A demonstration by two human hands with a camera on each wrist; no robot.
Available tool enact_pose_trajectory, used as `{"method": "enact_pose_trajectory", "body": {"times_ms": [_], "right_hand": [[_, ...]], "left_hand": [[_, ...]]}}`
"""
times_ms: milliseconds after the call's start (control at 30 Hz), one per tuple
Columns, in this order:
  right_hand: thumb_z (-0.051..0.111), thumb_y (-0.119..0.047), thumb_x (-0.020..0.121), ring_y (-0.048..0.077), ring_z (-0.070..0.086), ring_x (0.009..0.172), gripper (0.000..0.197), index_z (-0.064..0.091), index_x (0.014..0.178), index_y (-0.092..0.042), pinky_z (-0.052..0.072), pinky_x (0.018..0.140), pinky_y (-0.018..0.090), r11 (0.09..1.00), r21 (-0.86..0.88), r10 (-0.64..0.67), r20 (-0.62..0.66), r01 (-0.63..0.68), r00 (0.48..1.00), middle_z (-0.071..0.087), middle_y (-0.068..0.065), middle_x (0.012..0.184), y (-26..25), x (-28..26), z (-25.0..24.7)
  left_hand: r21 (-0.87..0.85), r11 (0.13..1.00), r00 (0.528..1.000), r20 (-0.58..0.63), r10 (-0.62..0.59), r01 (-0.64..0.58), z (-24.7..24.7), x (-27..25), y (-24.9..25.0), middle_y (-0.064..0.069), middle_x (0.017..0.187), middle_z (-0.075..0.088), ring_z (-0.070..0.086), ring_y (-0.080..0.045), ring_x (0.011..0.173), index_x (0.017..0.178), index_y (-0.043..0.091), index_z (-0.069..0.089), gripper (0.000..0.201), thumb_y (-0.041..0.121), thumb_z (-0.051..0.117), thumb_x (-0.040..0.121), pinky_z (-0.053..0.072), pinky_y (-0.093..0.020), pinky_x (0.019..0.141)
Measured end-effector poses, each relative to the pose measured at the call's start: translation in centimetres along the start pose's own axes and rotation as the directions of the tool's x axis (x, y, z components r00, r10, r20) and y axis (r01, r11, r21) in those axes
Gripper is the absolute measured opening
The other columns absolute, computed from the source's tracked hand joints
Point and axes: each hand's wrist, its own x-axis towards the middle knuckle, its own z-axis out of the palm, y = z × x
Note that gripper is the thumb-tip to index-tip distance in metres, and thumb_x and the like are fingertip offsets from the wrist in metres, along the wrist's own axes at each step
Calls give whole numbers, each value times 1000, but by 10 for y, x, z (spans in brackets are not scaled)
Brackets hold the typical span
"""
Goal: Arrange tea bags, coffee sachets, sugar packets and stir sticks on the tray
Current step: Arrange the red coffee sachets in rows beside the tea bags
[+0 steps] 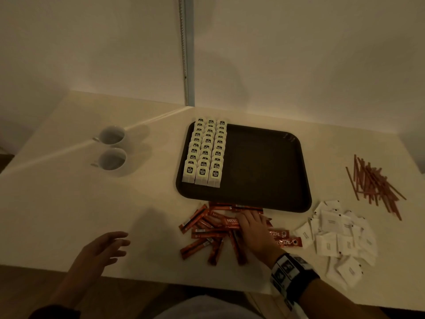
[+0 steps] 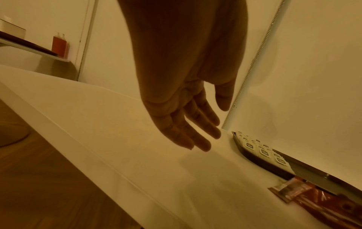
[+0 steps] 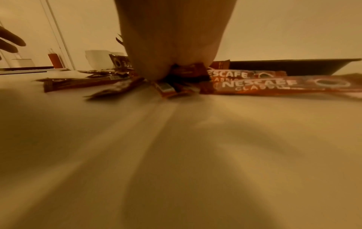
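A dark tray (image 1: 264,169) lies on the pale table; tea bags (image 1: 204,150) fill its left part in three neat columns, and the rest of it is bare. Red coffee sachets (image 1: 211,233) lie in a loose pile just in front of the tray. My right hand (image 1: 249,218) rests palm down on that pile, fingers pointing toward the tray; in the right wrist view the palm (image 3: 172,46) hides the fingers, with sachets (image 3: 254,85) spread around it. My left hand (image 1: 119,245) hovers above the bare table at the front left, fingers (image 2: 205,131) straight and holding nothing.
White sugar packets (image 1: 340,238) are heaped at the front right, and brown stir sticks (image 1: 374,185) are scattered at the far right. Two white cups (image 1: 112,147) stand at the left. A wall runs behind the table, whose front edge is near my body.
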Motion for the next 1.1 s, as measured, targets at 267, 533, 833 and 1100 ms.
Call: {"method": "enact_pose_trajectory", "body": {"times_ms": [267, 533, 833, 1100], "right_hand": [[61, -36, 86, 22, 41, 119, 55, 44, 134, -15, 32, 106, 42, 995, -21, -99, 20, 100, 995, 47, 4, 131, 13, 9, -22], [44, -40, 94, 1, 43, 94, 21, 44, 112, -30, 40, 85, 20, 932, 356, -59, -52, 73, 997, 41, -15, 107, -11, 16, -84], [41, -20, 100, -13, 53, 68, 17, 52, 113, -22, 42, 63, 4, 642, 765, -114, 31, 50, 993, 56, -11, 88, -58, 56, -158], [45, -26, 98, 8, 51, 69, 17, 54, 104, -13, 47, 62, 16, 449, 892, -5, 63, -54, 998, 54, -2, 80, -69, 79, -180]], "left_hand": [[5, 999, 999, 26, 42, -42, 2, 5, 7, -6, 97, 73, 67, -30, 92, 104, 16, 66, 20, 10, 48, 97, 48, -37, 78], [49, 967, 950, 209, 233, -249, 38, 19, 79, 4, 99, 72, 68, -14, 90, 106, 25, 66, 21, 34, 64, 88, 52, -41, 90], [-541, 830, 777, 463, 426, -133, 146, 59, 198, -11, 127, 61, 56, -23, 121, 125, 16, 55, 41, 23, 63, 86, 46, -35, 100], [-732, 651, 867, 177, 466, -201, 163, 78, 238, -5, 113, 69, 64, -17, 109, 118, 11, 60, 32, 24, 36, 102, 50, -31, 90]]}}
